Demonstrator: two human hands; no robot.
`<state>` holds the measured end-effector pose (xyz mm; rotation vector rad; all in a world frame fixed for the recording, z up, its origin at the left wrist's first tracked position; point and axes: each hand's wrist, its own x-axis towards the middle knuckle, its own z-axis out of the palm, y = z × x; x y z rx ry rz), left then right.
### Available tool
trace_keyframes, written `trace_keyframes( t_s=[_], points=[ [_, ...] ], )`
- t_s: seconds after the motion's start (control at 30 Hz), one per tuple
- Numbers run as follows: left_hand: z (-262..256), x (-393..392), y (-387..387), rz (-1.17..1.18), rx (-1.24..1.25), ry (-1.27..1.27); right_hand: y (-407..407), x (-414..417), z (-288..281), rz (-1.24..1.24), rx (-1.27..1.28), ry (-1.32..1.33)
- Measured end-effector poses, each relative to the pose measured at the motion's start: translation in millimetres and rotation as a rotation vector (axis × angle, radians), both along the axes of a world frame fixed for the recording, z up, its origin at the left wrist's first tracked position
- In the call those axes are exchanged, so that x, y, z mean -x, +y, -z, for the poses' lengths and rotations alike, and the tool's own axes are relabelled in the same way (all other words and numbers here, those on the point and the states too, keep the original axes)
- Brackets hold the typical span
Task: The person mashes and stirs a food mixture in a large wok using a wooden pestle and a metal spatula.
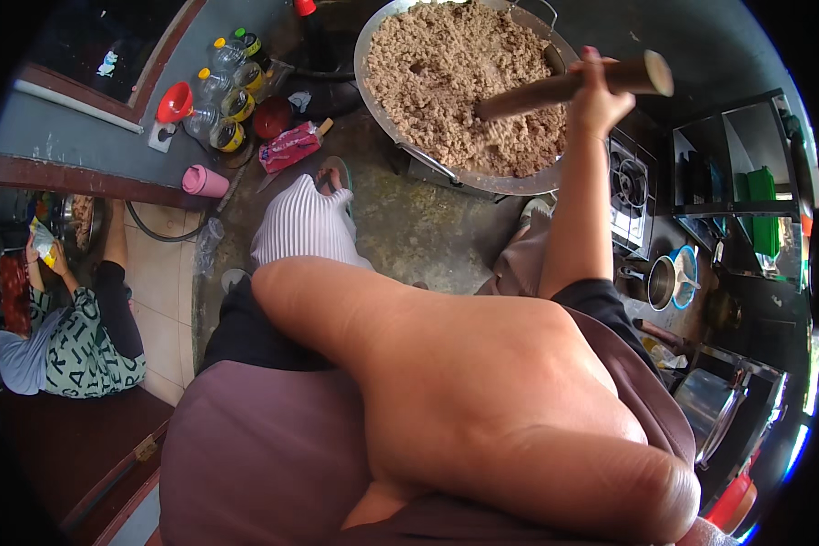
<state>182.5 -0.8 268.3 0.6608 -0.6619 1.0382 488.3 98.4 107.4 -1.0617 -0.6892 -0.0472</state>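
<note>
My right hand (602, 102) is closed around a thick wooden pole (539, 95). The pole slants down to the left, its lower end in a crumbly brown food mixture (450, 75). That mixture fills a wide metal pan (399, 140) with loop handles at its rim. Close to the camera, my left hand (525, 389) spreads across the middle of the view, its arm bent. Most of its fingers are hidden, and I cannot tell whether it holds anything.
Plastic bottles (228, 102), a red funnel (175, 102) and a pink tumbler (205, 181) stand left. A sandalled foot (334, 177) is near the pan. Right are a gas stove (629, 181) and metal rack (730, 206). Beyond the doorway, another person (92, 348) holds a packet (43, 242).
</note>
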Motion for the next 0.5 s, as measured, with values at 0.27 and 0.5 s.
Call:
trace_keyframes(
  t_s=[0.27,0.5],
  points=[
    [-5,0,-4,0.076,0.169,0.031,-60,10,-101,0.023,0.068,-0.152],
    [-10,-4,-27,0.177,0.284,0.051,-48,-30,-16,0.050,-0.126,-0.044]
  ],
)
